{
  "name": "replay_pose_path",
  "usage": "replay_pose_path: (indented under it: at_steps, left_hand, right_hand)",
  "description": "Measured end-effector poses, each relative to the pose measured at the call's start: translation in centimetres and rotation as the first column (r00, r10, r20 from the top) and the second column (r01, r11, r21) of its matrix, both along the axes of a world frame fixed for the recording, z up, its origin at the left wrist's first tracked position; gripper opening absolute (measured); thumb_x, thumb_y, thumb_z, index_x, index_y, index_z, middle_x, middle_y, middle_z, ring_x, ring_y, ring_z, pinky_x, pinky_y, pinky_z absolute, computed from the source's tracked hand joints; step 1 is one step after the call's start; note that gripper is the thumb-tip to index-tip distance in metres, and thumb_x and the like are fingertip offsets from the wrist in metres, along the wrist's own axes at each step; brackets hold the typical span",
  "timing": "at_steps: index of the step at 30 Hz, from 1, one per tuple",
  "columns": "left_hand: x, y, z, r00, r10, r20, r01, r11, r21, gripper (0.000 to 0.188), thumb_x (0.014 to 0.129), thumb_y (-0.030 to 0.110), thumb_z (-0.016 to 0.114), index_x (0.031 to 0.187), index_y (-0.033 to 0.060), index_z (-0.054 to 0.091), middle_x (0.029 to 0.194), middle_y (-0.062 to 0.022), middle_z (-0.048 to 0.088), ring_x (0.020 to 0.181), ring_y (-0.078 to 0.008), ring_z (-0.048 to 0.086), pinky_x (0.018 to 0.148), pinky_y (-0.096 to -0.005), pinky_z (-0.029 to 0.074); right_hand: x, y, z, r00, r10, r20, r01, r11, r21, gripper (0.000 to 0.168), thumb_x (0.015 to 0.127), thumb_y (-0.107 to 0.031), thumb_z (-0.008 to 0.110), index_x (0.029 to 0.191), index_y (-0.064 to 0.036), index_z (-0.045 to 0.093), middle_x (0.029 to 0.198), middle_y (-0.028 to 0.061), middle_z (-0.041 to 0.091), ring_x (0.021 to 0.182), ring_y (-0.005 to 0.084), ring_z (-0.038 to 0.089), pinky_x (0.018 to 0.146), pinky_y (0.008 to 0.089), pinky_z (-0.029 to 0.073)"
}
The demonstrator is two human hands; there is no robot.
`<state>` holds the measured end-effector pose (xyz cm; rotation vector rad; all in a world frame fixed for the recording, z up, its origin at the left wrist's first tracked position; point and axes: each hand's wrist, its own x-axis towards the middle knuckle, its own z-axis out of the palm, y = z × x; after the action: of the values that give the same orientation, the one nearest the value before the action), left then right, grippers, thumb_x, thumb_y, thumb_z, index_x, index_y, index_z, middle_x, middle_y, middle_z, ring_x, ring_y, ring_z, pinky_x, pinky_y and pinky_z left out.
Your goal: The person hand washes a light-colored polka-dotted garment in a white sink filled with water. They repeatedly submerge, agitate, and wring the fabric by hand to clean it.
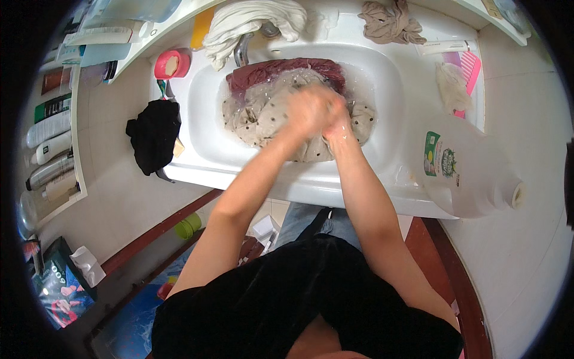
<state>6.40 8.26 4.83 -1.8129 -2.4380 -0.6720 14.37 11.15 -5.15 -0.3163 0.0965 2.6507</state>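
Note:
My left hand and my right hand are pressed together over the middle of a white washbasin. Both look curled around a gathered fold of a wet beige cloth with dark dots. Motion blur hides most of the left fingers, and the fold between the hands is largely covered. Around them the dotted cloth spreads through sudsy water. Behind it a wet maroon cloth lies along the back of the basin.
A white cloth drapes over the metal faucet. Left are a pink soap dish and black cloth. Right are a taupe cloth, white tube, pink comb and large clear plastic jug. Shelves hold bottles.

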Motion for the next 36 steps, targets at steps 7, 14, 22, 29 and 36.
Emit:
replay_pose_path:
  at_steps: [7, 14, 22, 29, 36]
  left_hand:
    - [-7.4, 1.2, -0.1, 0.896, 0.410, 0.171, -0.398, 0.912, -0.101, 0.036, 0.087, 0.042, 0.063, 0.090, 0.0076, 0.072, 0.083, -0.0167, 0.069, 0.081, -0.0355, 0.066, 0.074, -0.0456, 0.051]
    - [-8.3, -2.6, -3.9, 0.983, 0.179, 0.029, -0.174, 0.975, -0.141, 0.070, 0.079, 0.060, 0.067, 0.139, 0.0291, 0.049, 0.150, -0.0149, 0.036, 0.138, -0.0425, 0.027, 0.098, -0.0573, 0.039]
    - [-8.1, -3.8, -5.6, 0.996, 0.087, -0.016, -0.084, 0.871, -0.485, 0.098, 0.059, 0.068, 0.075, 0.145, 0.0389, 0.039, 0.161, -0.0076, 0.013, 0.145, -0.0431, 0.011, 0.097, -0.0667, 0.037]
    - [-7.7, -3.2, -6.4, 0.988, 0.136, -0.079, -0.156, 0.802, -0.577, 0.093, 0.063, 0.062, 0.077, 0.145, 0.0387, 0.038, 0.161, -0.0042, 0.017, 0.146, -0.0385, 0.010, 0.096, -0.0666, 0.039]
    - [-9.1, -5.0, -12.4, 0.982, 0.130, -0.138, -0.177, 0.891, -0.418, 0.084, 0.070, 0.053, 0.076, 0.144, 0.0371, 0.040, 0.160, -0.0028, 0.020, 0.147, -0.0347, 0.008, 0.101, -0.0665, 0.037]
  right_hand:
    - [0.5, 0.9, 3.3, 0.790, 0.187, 0.584, -0.160, 0.982, -0.098, 0.060, 0.093, -0.043, 0.060, 0.133, 0.000, 0.046, 0.127, 0.0113, 0.055, 0.112, 0.0234, 0.056, 0.097, 0.0379, 0.047]
    - [3.3, 5.3, 7.5, 0.228, -0.721, 0.655, -0.660, 0.380, 0.648, 0.073, 0.080, -0.039, 0.076, 0.139, -0.008, 0.045, 0.143, 0.0198, 0.039, 0.125, 0.0341, 0.047, 0.102, 0.0422, 0.042]
    - [1.7, 4.9, 7.1, 0.231, -0.734, 0.638, -0.972, -0.144, 0.186, 0.089, 0.065, -0.046, 0.084, 0.141, -0.020, 0.045, 0.154, 0.0095, 0.028, 0.121, 0.0399, 0.047, 0.094, 0.0471, 0.048]
    - [0.6, 5.1, 7.0, 0.142, -0.681, 0.719, -0.989, -0.133, 0.069, 0.088, 0.067, -0.049, 0.081, 0.142, -0.025, 0.042, 0.154, 0.0099, 0.027, 0.127, 0.0388, 0.046, 0.099, 0.0475, 0.046]
    - [0.5, 4.7, 4.2, 0.270, -0.732, 0.625, -0.961, -0.168, 0.217, 0.070, 0.074, -0.033, 0.079, 0.136, -0.025, 0.047, 0.146, 0.0130, 0.037, 0.119, 0.0374, 0.052, 0.094, 0.0478, 0.048]
